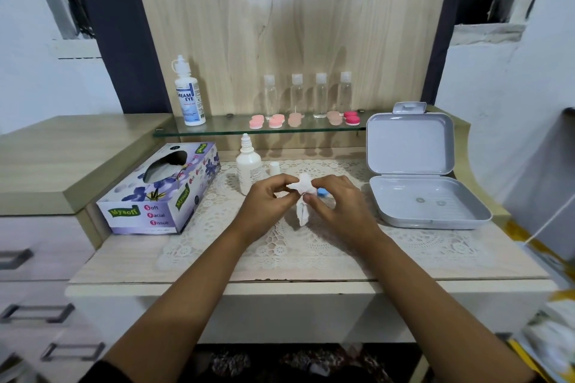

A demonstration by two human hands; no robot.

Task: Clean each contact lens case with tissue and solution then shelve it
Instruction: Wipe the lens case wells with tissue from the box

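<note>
Both my hands meet over the lace mat at the table's middle. My left hand [270,196] pinches a crumpled white tissue [302,196] that hangs down between the hands. My right hand [334,199] holds a contact lens case [323,193] against the tissue; only a blue and a pink bit of it shows. An uncapped white solution bottle [248,165] stands just behind my left hand, its small cap [274,167] beside it. Several pink lens cases [275,121] lie in a row on the glass shelf [217,130].
A purple tissue box [161,193] lies at the left. An open grey plastic box [417,165] sits at the right, its lid upright. On the shelf stand a large solution bottle [189,93] and several clear small bottles [297,93]. Drawers are at the lower left.
</note>
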